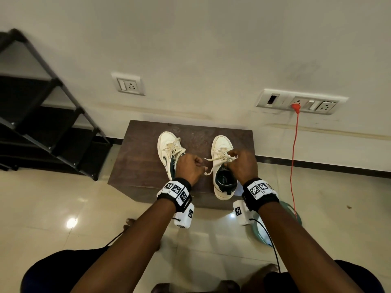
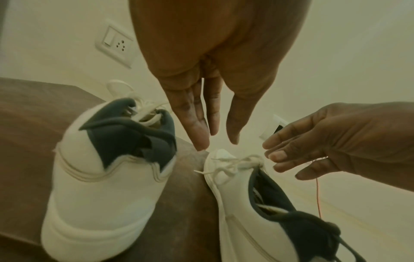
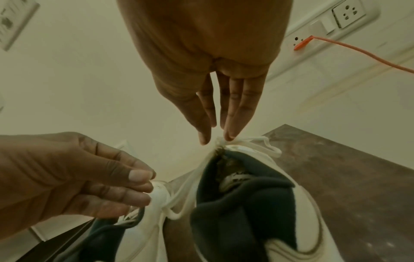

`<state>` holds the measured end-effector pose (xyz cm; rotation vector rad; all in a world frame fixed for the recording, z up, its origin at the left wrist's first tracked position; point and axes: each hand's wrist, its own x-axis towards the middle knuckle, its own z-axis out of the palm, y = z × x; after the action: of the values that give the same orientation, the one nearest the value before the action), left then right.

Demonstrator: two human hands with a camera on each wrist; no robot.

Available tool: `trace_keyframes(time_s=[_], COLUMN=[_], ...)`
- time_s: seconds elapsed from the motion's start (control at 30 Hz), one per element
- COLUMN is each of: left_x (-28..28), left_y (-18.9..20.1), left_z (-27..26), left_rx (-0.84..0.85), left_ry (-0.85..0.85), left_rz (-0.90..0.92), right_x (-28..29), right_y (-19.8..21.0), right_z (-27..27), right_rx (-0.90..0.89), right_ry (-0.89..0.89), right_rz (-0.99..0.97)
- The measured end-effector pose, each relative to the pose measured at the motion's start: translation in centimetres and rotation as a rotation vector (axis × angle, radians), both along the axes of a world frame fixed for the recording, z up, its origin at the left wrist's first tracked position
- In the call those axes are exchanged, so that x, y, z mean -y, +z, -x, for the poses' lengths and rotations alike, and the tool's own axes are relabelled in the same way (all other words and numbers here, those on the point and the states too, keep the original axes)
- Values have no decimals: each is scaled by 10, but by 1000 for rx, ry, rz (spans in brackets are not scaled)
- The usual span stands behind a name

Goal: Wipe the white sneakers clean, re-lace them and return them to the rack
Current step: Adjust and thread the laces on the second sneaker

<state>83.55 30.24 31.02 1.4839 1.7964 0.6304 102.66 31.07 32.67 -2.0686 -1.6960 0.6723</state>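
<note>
Two white sneakers with dark lining stand toes to the wall on a brown wooden box (image 1: pixel 137 161). The left sneaker (image 1: pixel 167 149) has loose, untidy laces. My right hand (image 1: pixel 229 159) pinches the lace (image 1: pixel 220 158) at the top eyelets of the right sneaker (image 1: pixel 221 142); the right wrist view shows its fingertips (image 3: pixel 230 136) on that lace. My left hand (image 1: pixel 200 162) hovers between the shoes beside two free lace ends (image 1: pixel 206 173). In the left wrist view its thumb and fingers (image 2: pixel 201 140) stand apart with nothing between them.
A black shoe rack (image 1: pixel 42 115) stands at the left against the wall. An orange cable (image 1: pixel 294 157) hangs from a wall socket (image 1: pixel 296 102) down past the box's right side. A teal basin (image 1: pixel 260 231) sits on the tiled floor under my right wrist.
</note>
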Motion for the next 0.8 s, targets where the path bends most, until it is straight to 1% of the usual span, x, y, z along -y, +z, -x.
trace_keyframes(time_s=[0.1, 0.17, 0.3, 0.4, 0.5, 0.6, 0.63, 0.8], left_x=[1, 4, 5, 1, -6, -13, -14, -17], left_y=[4, 6, 6, 3, -1, -7, -10, -16], left_z=[21, 38, 71, 91, 100, 102, 103, 103], left_rx=[-48, -78, -126, -114, -84, -79, -68, -31], left_ry=[34, 88, 219, 270, 267, 222, 208, 135], left_rz=[-3, -18, -42, 3, 45, 65, 61, 13], right_x=[-1, 1, -7, -15, -22, -30, -34, -44], right_y=[10, 13, 1, -7, -14, -20, -21, -31], right_z=[13, 28, 69, 100, 125, 141, 144, 142], right_rx=[-14, -45, -135, -106, -87, 58, 71, -95], right_ry=[35, 70, 107, 159, 208, 311, 329, 312], right_rz=[25, 43, 50, 54, 55, -5, -19, 27])
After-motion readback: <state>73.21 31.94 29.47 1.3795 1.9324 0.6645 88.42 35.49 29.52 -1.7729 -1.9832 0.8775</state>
